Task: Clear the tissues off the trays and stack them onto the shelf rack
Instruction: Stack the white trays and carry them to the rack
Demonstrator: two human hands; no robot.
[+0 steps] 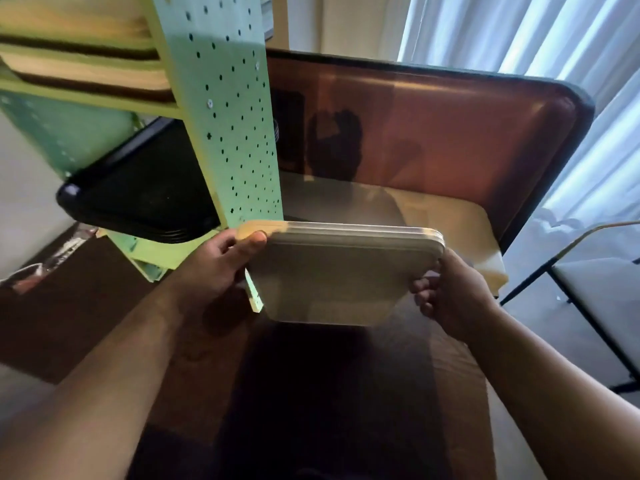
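I hold a stack of cream trays (332,271) tilted up, its underside facing me, just right of the green perforated shelf rack (232,112). My left hand (214,268) grips the stack's left edge, thumb on the top corner. My right hand (450,296) grips its right edge. Black trays (138,195) sit stacked on a lower rack level, and cream and dark trays (83,74) lie on upper levels. A large brown tray (433,126) stands behind on the table, with a cream tray (446,216) under it. No tissues are visible.
The dark wooden table (329,393) runs below my arms. White curtains (554,39) hang at the right. A black-framed chair (599,299) stands to the right of the table. The rack's green post is close to the stack's left corner.
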